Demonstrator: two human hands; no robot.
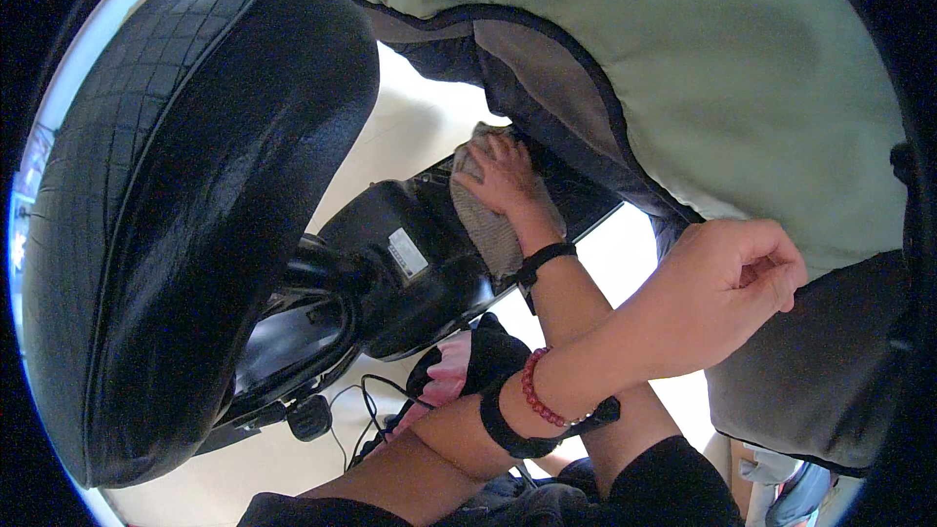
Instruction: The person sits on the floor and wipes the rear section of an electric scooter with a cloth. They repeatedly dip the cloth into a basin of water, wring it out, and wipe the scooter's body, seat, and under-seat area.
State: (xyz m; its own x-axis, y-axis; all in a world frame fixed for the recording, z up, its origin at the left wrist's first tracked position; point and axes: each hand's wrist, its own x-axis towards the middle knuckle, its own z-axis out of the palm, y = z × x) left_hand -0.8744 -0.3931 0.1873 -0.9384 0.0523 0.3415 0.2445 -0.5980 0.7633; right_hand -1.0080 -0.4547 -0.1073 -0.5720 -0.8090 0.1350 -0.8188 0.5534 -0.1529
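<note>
My right hand (505,172) is spread flat on a grey-brown cloth (483,227), pressing it against a black base (439,234) with a glossy plastic surface. The cloth hides part of the base. Across my right arm lies my left forearm, with a red bead bracelet (538,395) and a black strap. My left hand (747,282) is held up nearer the camera, fingers curled in, and nothing shows in it. Behind it is a large green padded cover (747,88) with dark edging.
A large black leather-like padded part (219,183) with stitched squares fills the left. A white label (408,252) bearing writing sits on the base. Black cables (370,410) run over the pale floor (168,490). A pink-and-black shoe (446,366) shows below the base.
</note>
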